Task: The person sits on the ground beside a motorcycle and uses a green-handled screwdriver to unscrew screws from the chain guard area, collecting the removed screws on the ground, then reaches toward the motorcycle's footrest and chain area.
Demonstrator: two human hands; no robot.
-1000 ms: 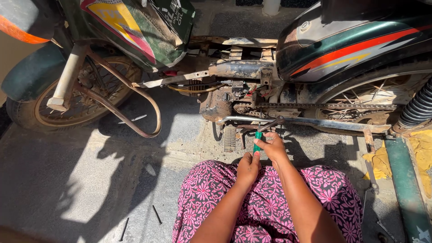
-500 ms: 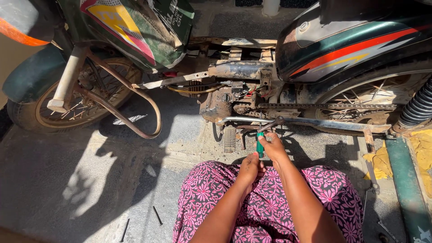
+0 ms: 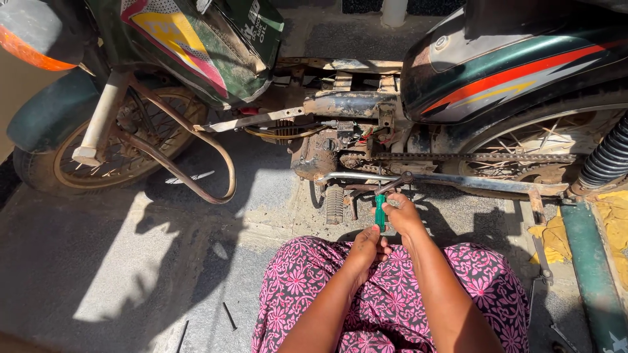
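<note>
**Screwdriver in both hands beside the motorcycle**

While the right hand [image 3: 402, 212] has its fingers curled shut around the green handle of a screwdriver [image 3: 380, 212], the left hand [image 3: 366, 247] closes lightly on the lower end of that handle from below. The tool stands roughly upright over the person's lap, its shaft rising toward a dark metal lever [image 3: 392, 184] just beside the chromed bar [image 3: 451, 182] under the engine [image 3: 327, 147]. Whether the tip touches anything cannot be told. Above the bar runs the drive chain [image 3: 471, 157], exposed with no cover over it. Judging by that, the work looks partway: parts are opened, nothing refitted. Small dark rods [image 3: 228, 316] lie on the concrete floor [image 3: 118, 261] to the left.
</note>
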